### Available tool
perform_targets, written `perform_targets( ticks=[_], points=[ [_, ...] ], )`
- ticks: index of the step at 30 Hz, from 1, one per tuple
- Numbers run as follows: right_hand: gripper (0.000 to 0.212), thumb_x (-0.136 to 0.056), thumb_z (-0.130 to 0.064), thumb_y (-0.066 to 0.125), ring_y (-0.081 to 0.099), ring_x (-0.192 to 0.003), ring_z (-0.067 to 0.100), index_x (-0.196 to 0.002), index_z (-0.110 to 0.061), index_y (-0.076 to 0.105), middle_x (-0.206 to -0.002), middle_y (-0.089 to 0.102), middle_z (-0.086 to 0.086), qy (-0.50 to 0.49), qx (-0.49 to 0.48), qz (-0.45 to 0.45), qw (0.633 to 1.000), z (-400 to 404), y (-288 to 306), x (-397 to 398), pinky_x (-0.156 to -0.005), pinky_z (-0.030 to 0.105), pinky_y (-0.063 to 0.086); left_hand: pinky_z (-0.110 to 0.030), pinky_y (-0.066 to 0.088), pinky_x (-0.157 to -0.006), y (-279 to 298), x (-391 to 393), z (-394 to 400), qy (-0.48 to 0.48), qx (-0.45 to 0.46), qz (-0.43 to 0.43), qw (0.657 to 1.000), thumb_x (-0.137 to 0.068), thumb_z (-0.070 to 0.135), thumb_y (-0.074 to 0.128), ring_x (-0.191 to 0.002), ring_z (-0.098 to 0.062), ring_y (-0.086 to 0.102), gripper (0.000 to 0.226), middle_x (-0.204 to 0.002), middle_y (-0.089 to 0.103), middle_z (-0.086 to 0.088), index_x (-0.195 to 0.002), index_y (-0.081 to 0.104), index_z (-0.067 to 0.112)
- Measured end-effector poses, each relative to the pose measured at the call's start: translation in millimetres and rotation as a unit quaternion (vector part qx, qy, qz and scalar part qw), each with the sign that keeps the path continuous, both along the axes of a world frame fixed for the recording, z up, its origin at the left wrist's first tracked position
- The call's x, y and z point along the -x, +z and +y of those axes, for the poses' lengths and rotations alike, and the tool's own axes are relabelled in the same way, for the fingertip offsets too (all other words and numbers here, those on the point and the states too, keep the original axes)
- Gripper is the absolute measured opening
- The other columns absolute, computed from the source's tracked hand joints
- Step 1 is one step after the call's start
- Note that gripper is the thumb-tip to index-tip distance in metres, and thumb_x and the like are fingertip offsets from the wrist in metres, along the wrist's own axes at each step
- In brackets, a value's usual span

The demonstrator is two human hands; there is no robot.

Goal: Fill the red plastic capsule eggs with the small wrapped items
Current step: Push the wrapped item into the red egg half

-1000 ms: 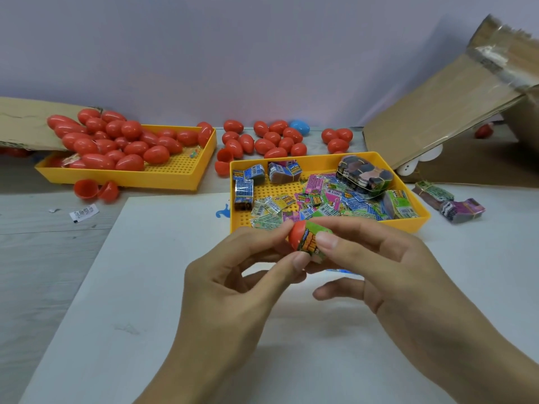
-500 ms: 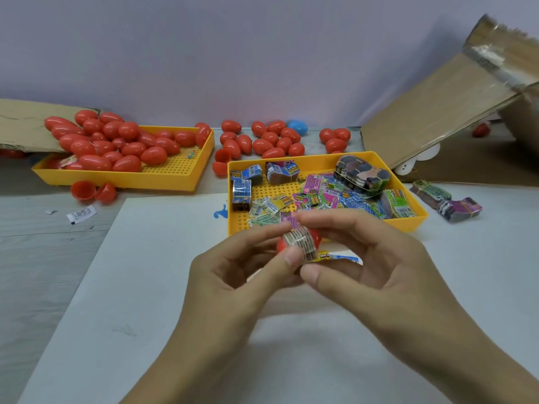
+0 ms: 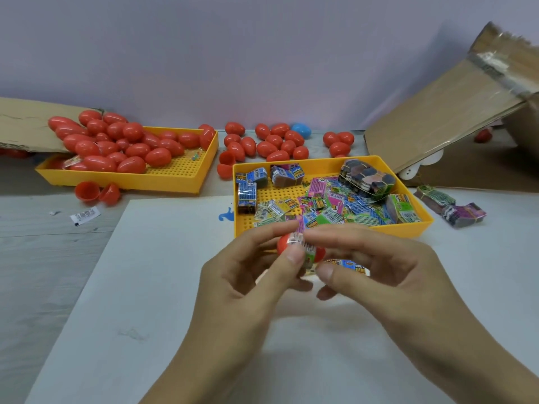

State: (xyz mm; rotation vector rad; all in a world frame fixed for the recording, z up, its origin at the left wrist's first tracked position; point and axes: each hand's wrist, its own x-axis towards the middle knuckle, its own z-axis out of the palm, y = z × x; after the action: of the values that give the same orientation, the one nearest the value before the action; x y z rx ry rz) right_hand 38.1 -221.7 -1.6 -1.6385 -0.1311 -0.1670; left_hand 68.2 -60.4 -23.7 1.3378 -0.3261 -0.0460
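Observation:
My left hand and my right hand meet over the white sheet, just in front of the near yellow tray. Between their fingertips sits a red capsule egg half with a small wrapped item held against its mouth. Left thumb and fingers grip the egg; right thumb and forefinger pinch the wrapper. Another wrapped item shows behind my right thumb. The tray holds several loose wrapped items and bundled packs.
A second yellow tray at the back left is heaped with red eggs. More red eggs and one blue egg lie along the wall. Two open egg halves, two packs and a cardboard box lie around.
Both hands turned the egg, so the wrapped item now shows its barcode side at the egg's mouth. The hands stayed just in front of the near tray.

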Motion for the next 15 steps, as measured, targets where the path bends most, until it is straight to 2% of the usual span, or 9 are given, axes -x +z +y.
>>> perform_targets(
  ticks=[3, 5, 7, 9, 10, 12, 14, 15],
  points=[
    [0.029, -0.077, -0.024, 0.068, 0.071, -0.084, 0.018, -0.103, -0.029, 0.078, -0.095, 0.075, 0.003, -0.011, -0.085, 0.069, 0.994, -2, 5, -2, -0.051, 0.031, 0.056, -0.025, 0.057, -0.078, 0, -2, 4, 0.001, 0.019, -0.035, 0.999, -0.074, 0.025, 0.076, -0.097, -0.019, 0.073, 0.037, -0.106, 0.076, -0.004, -0.111, 0.074, 0.030],
    [0.027, -0.077, -0.033, 0.068, 0.071, -0.078, 0.020, -0.100, -0.024, 0.078, -0.089, 0.075, 0.007, 0.004, -0.089, 0.094, 0.992, -1, 6, -2, -0.043, 0.031, 0.051, -0.026, 0.056, -0.085, -1, -2, 4, -0.008, 0.011, -0.061, 0.998, -0.074, 0.021, 0.077, -0.108, -0.022, 0.070, 0.043, -0.114, 0.074, -0.003, -0.116, 0.070, 0.031],
    [0.024, -0.076, -0.030, 0.071, 0.072, -0.074, 0.022, -0.097, -0.020, 0.077, -0.083, 0.075, 0.011, -0.001, -0.082, 0.086, 0.993, 0, 5, 0, -0.042, 0.029, 0.051, -0.029, 0.055, -0.091, -4, -2, 3, -0.020, 0.006, -0.070, 0.997, -0.074, 0.022, 0.077, -0.115, -0.023, 0.067, 0.051, -0.120, 0.072, -0.001, -0.122, 0.066, 0.034],
    [0.026, -0.074, -0.025, 0.080, 0.073, -0.076, 0.023, -0.099, -0.023, 0.076, -0.085, 0.076, 0.011, -0.029, -0.076, 0.053, 0.995, 1, 5, 1, -0.044, 0.031, 0.053, -0.025, 0.053, -0.092, -8, -4, 2, -0.019, 0.017, -0.057, 0.998, -0.071, 0.024, 0.078, -0.118, -0.018, 0.066, 0.060, -0.124, 0.071, 0.005, -0.127, 0.062, 0.039],
    [0.029, -0.073, -0.025, 0.083, 0.073, -0.079, 0.021, -0.101, -0.026, 0.076, -0.088, 0.076, 0.007, -0.059, -0.042, 0.019, 0.997, 0, 5, 1, -0.047, 0.030, 0.055, -0.023, 0.054, -0.090, -8, -4, 1, -0.017, 0.027, -0.046, 0.998, -0.068, 0.025, 0.078, -0.117, -0.018, 0.066, 0.064, -0.125, 0.070, 0.006, -0.127, 0.061, 0.040],
    [0.031, -0.075, -0.027, 0.084, 0.071, -0.087, 0.013, -0.103, -0.034, 0.074, -0.097, 0.075, -0.009, -0.148, 0.106, -0.079, 0.980, -6, 9, -1, -0.055, 0.025, 0.057, -0.025, 0.057, -0.084, -8, -6, 1, -0.005, 0.054, -0.024, 0.998, -0.062, 0.027, 0.079, -0.109, -0.023, 0.070, 0.062, -0.122, 0.072, 0.003, -0.121, 0.065, 0.038],
    [0.032, -0.080, -0.026, 0.079, 0.069, -0.095, 0.009, -0.107, -0.036, 0.068, -0.103, 0.070, -0.020, -0.207, 0.266, -0.201, 0.920, -15, 18, -4, -0.062, 0.017, 0.055, -0.031, 0.060, -0.080, -9, -8, 1, 0.009, 0.087, -0.006, 0.996, -0.056, 0.029, 0.078, -0.100, -0.029, 0.073, 0.055, -0.115, 0.075, -0.002, -0.111, 0.071, 0.035],
    [0.032, -0.082, -0.025, 0.077, 0.068, -0.095, 0.010, -0.110, -0.034, 0.066, -0.104, 0.068, -0.022, -0.230, 0.314, -0.244, 0.888, -24, 28, -8, -0.064, 0.016, 0.054, -0.034, 0.061, -0.080, -10, -10, 1, 0.014, 0.097, -0.001, 0.995, -0.054, 0.030, 0.078, -0.096, -0.031, 0.074, 0.054, -0.111, 0.076, -0.004, -0.107, 0.073, 0.034]
  ],
)
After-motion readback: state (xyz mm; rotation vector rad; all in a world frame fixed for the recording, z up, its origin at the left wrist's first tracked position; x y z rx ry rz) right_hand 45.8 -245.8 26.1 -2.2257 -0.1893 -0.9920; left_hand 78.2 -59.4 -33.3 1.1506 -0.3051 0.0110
